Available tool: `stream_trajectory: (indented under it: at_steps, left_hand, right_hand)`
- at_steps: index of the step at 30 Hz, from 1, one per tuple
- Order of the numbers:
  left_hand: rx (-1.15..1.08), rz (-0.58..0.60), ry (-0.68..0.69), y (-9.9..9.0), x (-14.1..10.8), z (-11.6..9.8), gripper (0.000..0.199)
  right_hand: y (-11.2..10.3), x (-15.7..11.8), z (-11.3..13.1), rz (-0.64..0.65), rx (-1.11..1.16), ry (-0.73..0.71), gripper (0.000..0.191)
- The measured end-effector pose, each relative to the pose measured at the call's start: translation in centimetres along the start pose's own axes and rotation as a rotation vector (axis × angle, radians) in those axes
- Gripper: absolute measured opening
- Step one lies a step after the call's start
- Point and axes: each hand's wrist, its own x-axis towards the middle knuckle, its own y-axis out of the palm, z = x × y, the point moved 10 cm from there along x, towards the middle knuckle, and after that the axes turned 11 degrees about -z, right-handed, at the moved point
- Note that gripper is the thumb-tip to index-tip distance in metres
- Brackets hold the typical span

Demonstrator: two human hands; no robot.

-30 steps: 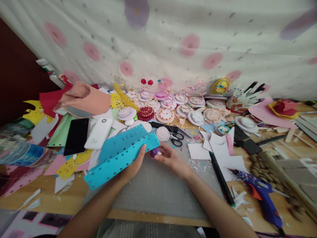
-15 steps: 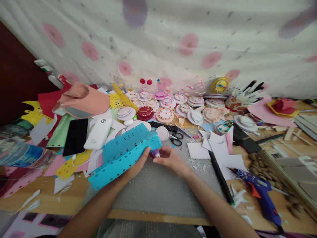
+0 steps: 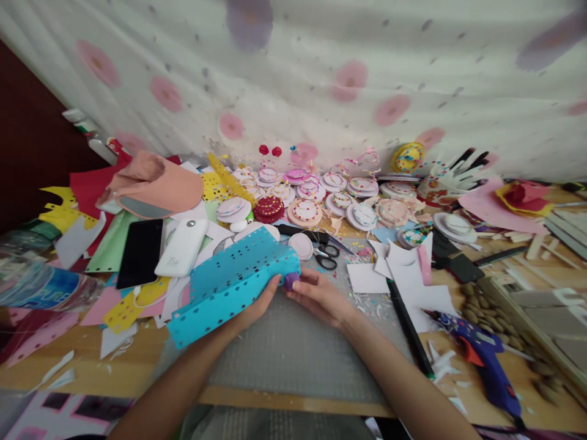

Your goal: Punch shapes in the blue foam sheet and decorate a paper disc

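My left hand (image 3: 262, 300) grips a bright blue sheet of paper (image 3: 229, 278), which is folded lengthwise and dotted with many small punched holes. At the sheet's right end, my right hand (image 3: 316, 296) has its thumb and fingers closed around a small purple craft punch (image 3: 290, 281). The punch sits against the sheet's edge, and my fingers cover part of it. Below both hands lies a grey cutting mat (image 3: 284, 354). Just beyond them are a white paper disc (image 3: 301, 246) and black-handled scissors (image 3: 326, 256).
Several small decorated paper hats (image 3: 305, 212) line the back. To the left are a phone (image 3: 140, 253), a white power bank (image 3: 182, 247), a peach cap (image 3: 160, 186) and a water bottle (image 3: 46, 284). A blue glue gun (image 3: 488, 360) and a dark pen (image 3: 409, 330) lie right.
The purple punch has turned in my right hand and shows more of its side. The blue sheet has shifted slightly up and right with my left hand.
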Motion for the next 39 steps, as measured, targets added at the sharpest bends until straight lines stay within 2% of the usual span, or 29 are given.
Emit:
stream_trajectory:
  at_steps: [6,9,16,20,23,26,33,36,39]
  left_hand:
    - [-0.074,0.087,-0.035,0.8,-0.1,0.1,0.031]
    - [-0.09,0.126,-0.048,1.2,-0.2,0.2,0.032]
    - [-0.085,0.07,-0.037,0.4,0.4,0.1,0.026]
    - [-0.111,0.107,-0.062,0.7,0.2,0.7,0.031]
    - [-0.153,0.142,-0.1,1.0,0.0,1.0,0.032]
    - [-0.143,0.146,-0.073,1.1,0.1,0.8,0.031]
    - [-0.126,0.127,-0.025,1.1,-0.3,0.7,0.03]
    - [-0.215,0.193,-0.03,1.9,-1.0,0.3,0.036]
    - [-0.39,0.313,-0.129,3.4,-2.0,0.1,0.041]
  right_hand:
    - [-0.2,0.1,0.4,-0.009,-0.164,-0.066,0.033]
    - [-0.4,0.2,0.5,-0.029,-0.152,-0.067,0.039]
    - [0.0,-0.2,0.3,0.024,-0.118,-0.004,0.038]
    - [0.1,-0.2,0.3,0.044,-0.16,-0.012,0.033]
    - [0.4,-0.3,0.8,0.085,-0.235,-0.081,0.03]
    - [0.8,-0.4,1.4,0.112,-0.293,-0.162,0.029]
    - [0.4,-0.2,1.4,0.089,-0.357,-0.233,0.029]
    - [0.5,-0.3,1.5,0.094,-0.354,-0.242,0.03]
    - [0.9,-0.6,1.7,0.123,-0.343,-0.256,0.03]
